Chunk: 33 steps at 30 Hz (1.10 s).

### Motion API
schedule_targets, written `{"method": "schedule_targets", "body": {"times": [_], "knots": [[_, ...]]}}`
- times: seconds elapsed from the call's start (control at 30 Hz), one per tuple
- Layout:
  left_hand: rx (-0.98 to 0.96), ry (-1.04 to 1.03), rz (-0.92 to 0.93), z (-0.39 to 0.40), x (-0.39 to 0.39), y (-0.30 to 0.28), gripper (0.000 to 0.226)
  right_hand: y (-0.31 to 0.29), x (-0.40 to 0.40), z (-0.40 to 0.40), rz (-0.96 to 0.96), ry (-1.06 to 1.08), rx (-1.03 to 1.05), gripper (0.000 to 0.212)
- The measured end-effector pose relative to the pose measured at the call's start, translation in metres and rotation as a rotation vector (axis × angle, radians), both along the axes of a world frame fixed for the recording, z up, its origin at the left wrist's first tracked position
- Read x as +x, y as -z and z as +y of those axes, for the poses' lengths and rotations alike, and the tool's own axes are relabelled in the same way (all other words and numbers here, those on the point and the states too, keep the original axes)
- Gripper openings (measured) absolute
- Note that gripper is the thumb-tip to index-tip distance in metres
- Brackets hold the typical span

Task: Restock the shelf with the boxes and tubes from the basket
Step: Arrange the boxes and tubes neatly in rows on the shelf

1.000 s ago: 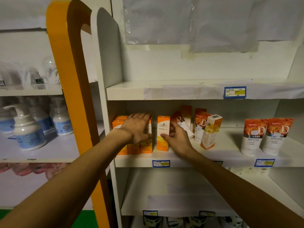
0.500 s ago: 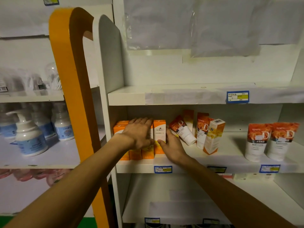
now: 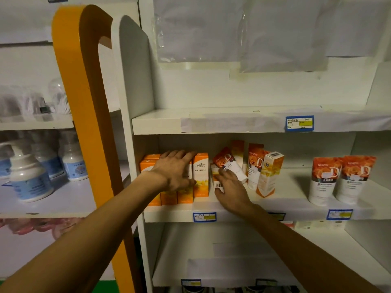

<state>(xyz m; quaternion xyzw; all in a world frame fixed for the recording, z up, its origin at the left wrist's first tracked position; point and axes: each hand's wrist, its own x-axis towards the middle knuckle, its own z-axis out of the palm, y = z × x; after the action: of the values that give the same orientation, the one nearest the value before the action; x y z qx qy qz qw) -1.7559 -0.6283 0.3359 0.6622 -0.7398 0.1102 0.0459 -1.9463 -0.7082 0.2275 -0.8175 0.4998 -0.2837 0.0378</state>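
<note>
A row of upright orange boxes (image 3: 200, 176) stands at the left end of the middle shelf (image 3: 296, 210). My left hand (image 3: 173, 171) lies flat over the tops of these boxes, fingers spread, gripping nothing. Just right of the row, my right hand (image 3: 231, 188) closes over a small orange-and-white box with a barcode (image 3: 218, 184), thumb under it and fingers over it. Behind it an orange tube (image 3: 228, 163) leans left. Another tube (image 3: 255, 166) and a tilted box (image 3: 269, 174) stand beside it. The basket is out of view.
Two orange-and-white tubes (image 3: 340, 178) stand at the shelf's right end. The shelves above (image 3: 232, 121) and below (image 3: 232, 267) the middle one hold no goods. An orange post (image 3: 84, 123) separates a left unit with white pump bottles (image 3: 29, 176).
My right hand left the upright box it had pushed against the row and moved right onto the barcode box. My left hand stayed on the box tops. The camera tilted slightly.
</note>
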Motion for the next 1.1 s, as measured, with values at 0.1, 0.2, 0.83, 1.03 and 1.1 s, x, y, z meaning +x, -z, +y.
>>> {"method": "schedule_targets", "body": {"times": [0.1,0.2,0.83,1.03,1.1], "knots": [[-0.007,-0.001,-0.007,-0.001,0.000,0.000,0.095,0.006,-0.003,0.000,0.049,-0.024,0.015,0.052],[-0.006,-0.008,-0.004,-0.003,0.000,0.000,0.094,0.006,-0.004,0.004,-0.042,-0.002,-0.035,0.042],[-0.001,-0.014,0.000,-0.001,0.000,0.000,0.095,-0.014,-0.032,0.017,-0.067,0.217,0.101,0.062],[0.014,-0.021,0.008,0.001,-0.003,-0.001,0.094,-0.019,-0.033,0.016,-0.096,0.220,0.184,0.052],[0.017,-0.023,0.010,0.001,-0.003,-0.001,0.094,-0.022,-0.031,0.019,-0.068,0.213,0.201,0.053]]}}
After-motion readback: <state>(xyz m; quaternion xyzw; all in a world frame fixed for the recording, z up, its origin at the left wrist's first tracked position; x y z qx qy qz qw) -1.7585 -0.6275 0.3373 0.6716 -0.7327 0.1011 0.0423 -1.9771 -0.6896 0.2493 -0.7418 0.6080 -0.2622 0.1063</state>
